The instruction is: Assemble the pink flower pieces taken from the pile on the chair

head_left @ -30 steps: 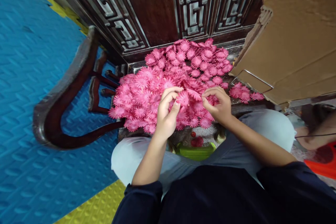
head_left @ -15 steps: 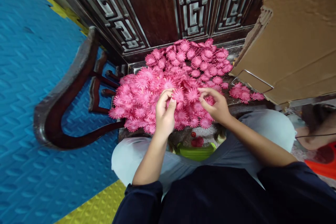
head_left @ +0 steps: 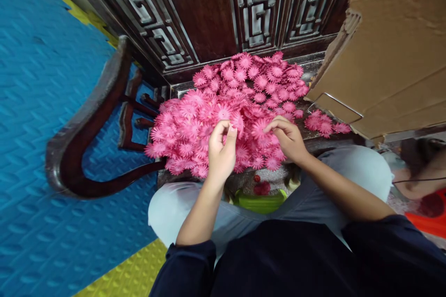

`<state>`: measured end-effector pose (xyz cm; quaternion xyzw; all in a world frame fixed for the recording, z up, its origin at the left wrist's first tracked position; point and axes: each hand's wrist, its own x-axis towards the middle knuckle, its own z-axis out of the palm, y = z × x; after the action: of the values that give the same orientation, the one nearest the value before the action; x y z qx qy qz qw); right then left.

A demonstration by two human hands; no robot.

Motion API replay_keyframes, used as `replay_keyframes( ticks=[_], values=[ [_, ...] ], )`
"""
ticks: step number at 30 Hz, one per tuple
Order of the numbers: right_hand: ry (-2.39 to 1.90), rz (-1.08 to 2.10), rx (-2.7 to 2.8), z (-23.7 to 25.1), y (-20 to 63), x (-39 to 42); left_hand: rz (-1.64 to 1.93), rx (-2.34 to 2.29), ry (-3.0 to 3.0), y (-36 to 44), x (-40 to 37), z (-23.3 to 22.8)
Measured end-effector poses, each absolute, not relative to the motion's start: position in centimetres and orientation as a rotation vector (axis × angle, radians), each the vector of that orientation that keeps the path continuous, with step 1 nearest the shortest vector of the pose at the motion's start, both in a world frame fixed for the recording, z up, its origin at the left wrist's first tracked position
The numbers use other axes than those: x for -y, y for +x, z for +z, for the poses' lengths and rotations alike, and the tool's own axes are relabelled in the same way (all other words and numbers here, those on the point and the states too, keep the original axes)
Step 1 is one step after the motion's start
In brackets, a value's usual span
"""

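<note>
A big heap of pink paper flowers [head_left: 240, 93] covers the seat of a dark carved wooden chair [head_left: 195, 23]. My left hand [head_left: 221, 153] is at the heap's near edge, its fingertips pinched on one pink flower [head_left: 238, 122]. My right hand [head_left: 287, 138] lies a little to the right, fingers curled down and pinching flowers at the top of the pile; whether it has one lifted I cannot tell. A few loose flowers [head_left: 325, 126] sit apart at the right.
The chair's curved armrest [head_left: 87, 134] juts out left over blue foam floor mats [head_left: 42, 102]. A cardboard box [head_left: 390, 41] with a wire handle stands at the right. A green container [head_left: 259, 202] lies between my knees. Someone's foot [head_left: 421, 174] and a red object show at far right.
Both hands shifted slightly forward and left over the heap. The left fingers tightened around one flower and the right hand dropped onto the pile.
</note>
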<state>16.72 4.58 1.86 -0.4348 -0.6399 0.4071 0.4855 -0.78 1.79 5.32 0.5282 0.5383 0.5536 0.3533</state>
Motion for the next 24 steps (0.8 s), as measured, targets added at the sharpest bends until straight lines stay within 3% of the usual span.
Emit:
replay_keyframes(
  ticks=[5, 8, 24],
  values=[
    [-0.963, 1.522, 1.329, 2.6, 16.6, -4.6, 1.329, -1.367, 1.424, -0.2, -1.7, 5.3],
    [-0.911, 1.682, 1.221, 2.9, 16.5, -4.6, 1.288, -1.386, 1.529, -0.1, -1.6, 5.4],
    [-0.904, 1.786, 1.096, 2.8, 15.9, -3.9, 1.174, -1.413, 1.779, 1.6, -1.2, 4.2]
  ],
)
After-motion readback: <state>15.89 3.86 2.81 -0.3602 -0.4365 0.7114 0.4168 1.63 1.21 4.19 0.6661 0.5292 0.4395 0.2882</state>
